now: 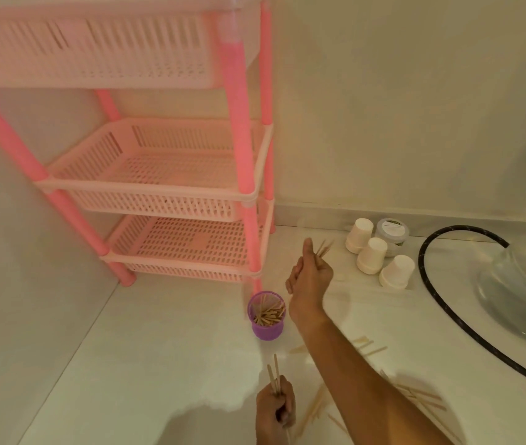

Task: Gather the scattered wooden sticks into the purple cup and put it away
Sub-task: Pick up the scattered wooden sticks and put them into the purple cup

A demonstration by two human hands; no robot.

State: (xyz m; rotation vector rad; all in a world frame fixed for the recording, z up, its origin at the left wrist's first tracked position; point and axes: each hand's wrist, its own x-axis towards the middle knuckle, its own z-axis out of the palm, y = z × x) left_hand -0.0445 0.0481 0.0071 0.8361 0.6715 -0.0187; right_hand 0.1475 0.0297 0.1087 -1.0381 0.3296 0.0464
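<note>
The purple cup (267, 316) stands upright on the white floor in front of the pink rack, with several wooden sticks inside it. My right hand (309, 277) is raised just right of and beyond the cup and pinches a few sticks (323, 248) whose tips point up and away. My left hand (275, 409), low in the view, grips two or three sticks (274, 374) that stand upright out of the fist. Several more loose sticks (422, 396) lie scattered on the floor beside and under my right forearm.
A pink three-tier basket rack (171, 187) stands in the corner on the left. Three upturned white cups (371, 255) and a lidded jar (391, 231) sit by the baseboard. A black hose (441, 303) curves round a glass bowl (521, 290) at right.
</note>
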